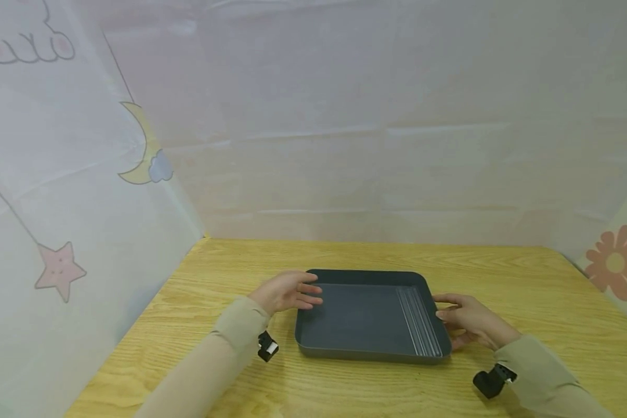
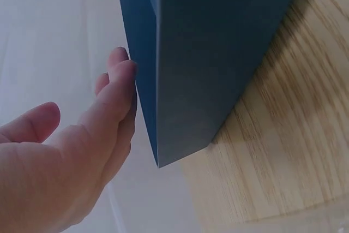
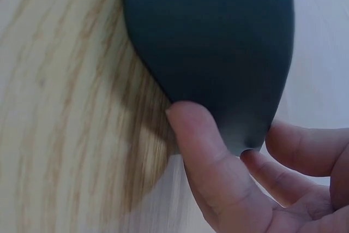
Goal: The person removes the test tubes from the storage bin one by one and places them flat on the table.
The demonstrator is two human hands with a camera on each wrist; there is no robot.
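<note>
A dark grey rectangular tray point(image 1: 352, 316) lies on the wooden table. Several clear, narrow tubes or rods point(image 1: 420, 322) lie side by side along its right end. My left hand point(image 1: 289, 292) hovers at the tray's left rim with its fingers extended and nothing in them; the left wrist view shows the fingertips point(image 2: 122, 72) close to the rim, and contact is unclear. At the right end, my right hand point(image 1: 475, 322) touches the outer wall point(image 3: 212, 42). One finger point(image 3: 191, 126) rests by the lower edge, while the thumb is near the rim.
The wooden table point(image 1: 230, 261) reaches back to a pale fabric backdrop point(image 1: 313, 145). A printed side panel point(image 1: 57, 203) rises at the left, another with a flower point(image 1: 615, 262) at the right. Small black devices point(image 1: 267, 347) sit at both wrists.
</note>
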